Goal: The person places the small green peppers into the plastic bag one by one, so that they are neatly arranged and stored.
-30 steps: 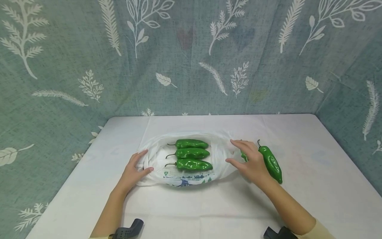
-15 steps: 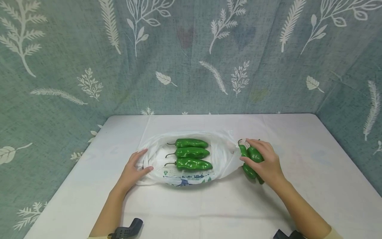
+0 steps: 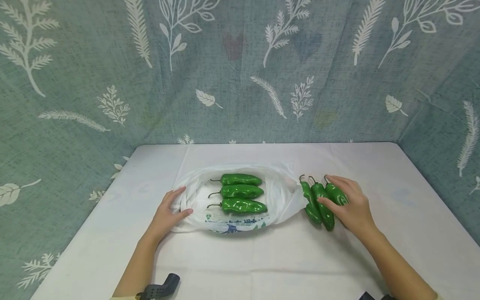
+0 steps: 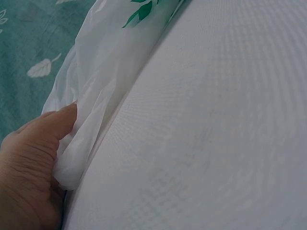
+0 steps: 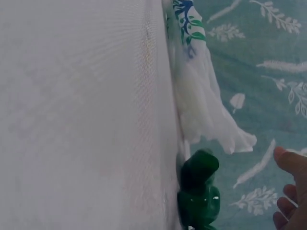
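A white plastic bag [image 3: 285, 200] lies with its mouth spread in the head view. Three glossy green peppers [image 3: 241, 192] are side by side in it, stems to the left. My left hand [image 3: 166, 212] holds the bag's left rim, thumb over the plastic in the left wrist view. My right hand [image 3: 350, 206] hovers over the rightmost green pepper [image 3: 335, 194], thumb and fingers apart. Two other green peppers [image 3: 323, 208] lie between it and the bag. In the right wrist view the loose peppers [image 5: 199, 191] stand well apart from the fingers.
A white cloth covers the table [image 3: 247, 266]. Behind and beside it hangs a blue-green curtain [image 3: 240, 104] with white leaf prints. The bag's right edge overlaps the nearest loose pepper in the head view.
My right hand has let go of the bag's right rim and moved right, over the loose peppers to the rightmost one. The left hand and the bagged peppers have stayed put.
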### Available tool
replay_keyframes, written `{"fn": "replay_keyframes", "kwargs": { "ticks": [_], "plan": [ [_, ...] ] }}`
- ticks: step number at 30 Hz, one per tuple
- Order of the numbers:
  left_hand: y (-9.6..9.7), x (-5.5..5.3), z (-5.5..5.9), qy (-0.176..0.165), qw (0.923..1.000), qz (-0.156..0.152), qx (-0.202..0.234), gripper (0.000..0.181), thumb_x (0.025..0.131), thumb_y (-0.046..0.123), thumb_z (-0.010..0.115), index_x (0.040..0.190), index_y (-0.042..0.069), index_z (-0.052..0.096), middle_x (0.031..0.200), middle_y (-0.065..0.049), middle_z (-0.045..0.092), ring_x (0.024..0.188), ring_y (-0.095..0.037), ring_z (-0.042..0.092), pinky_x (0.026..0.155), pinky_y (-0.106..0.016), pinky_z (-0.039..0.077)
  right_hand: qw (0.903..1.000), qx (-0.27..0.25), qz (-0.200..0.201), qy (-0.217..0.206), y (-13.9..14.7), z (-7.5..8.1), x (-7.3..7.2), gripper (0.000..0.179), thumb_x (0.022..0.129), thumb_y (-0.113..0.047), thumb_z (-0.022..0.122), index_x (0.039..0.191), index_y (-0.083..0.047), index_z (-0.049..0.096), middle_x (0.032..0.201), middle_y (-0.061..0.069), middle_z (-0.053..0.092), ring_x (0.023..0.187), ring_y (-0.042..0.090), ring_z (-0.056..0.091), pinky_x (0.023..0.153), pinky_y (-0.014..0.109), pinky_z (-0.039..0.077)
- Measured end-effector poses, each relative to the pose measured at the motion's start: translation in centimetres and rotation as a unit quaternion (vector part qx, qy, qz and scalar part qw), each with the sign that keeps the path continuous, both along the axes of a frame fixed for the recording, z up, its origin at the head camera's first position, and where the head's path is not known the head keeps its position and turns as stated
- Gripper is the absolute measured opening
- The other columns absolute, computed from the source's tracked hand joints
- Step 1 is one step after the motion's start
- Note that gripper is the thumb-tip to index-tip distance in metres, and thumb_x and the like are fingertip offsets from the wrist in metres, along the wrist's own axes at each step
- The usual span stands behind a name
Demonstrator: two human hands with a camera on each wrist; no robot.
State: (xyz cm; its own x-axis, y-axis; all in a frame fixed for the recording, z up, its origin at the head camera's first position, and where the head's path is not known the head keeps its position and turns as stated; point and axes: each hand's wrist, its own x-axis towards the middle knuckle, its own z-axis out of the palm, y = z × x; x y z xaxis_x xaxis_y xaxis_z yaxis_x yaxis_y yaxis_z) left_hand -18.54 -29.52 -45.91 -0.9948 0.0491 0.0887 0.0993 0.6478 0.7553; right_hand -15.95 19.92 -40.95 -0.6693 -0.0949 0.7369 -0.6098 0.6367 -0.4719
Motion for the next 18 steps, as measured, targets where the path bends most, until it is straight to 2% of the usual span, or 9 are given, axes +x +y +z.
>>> {"fn": "replay_keyframes", "kwargs": {
  "ticks": [6,12,18],
  "plan": [
    [0.0,0.0,0.0,-0.002,1.0000,0.002,-0.001,0.079,0.079,0.030,0.076,0.145,0.017,0.035,0.148,-0.015,0.030,0.140,-0.044,0.020,0.109,-0.065,0.017,0.9997,0.007,-0.016,-0.017,0.9,-0.2,0.4,0.073,0.052,0.005,0.086,0.121,-0.001,0.062,0.116,0.020,0.060,0.119,0.002,0.043,0.099,0.004,0.030],
    [-0.1,0.0,-0.1,0.002,1.0000,0.003,-0.003,0.079,0.079,0.030,0.076,0.145,0.017,0.036,0.148,-0.015,0.030,0.140,-0.043,0.020,0.109,-0.065,0.017,0.9990,0.010,-0.023,-0.038,1.7,-1.1,0.8,0.071,0.053,0.006,0.085,0.120,0.002,0.061,0.117,0.020,0.060,0.119,0.000,0.042,0.100,0.003,0.027],
    [-0.1,-0.1,-0.2,0.002,1.0000,0.002,-0.001,0.079,0.079,0.031,0.076,0.146,0.018,0.035,0.148,-0.015,0.030,0.140,-0.043,0.020,0.109,-0.065,0.017,0.9973,0.030,-0.034,-0.057,2.7,-2.3,1.0,0.070,0.054,0.002,0.086,0.119,0.003,0.060,0.118,0.019,0.059,0.117,0.006,0.043,0.099,0.001,0.023]
  ]
}}
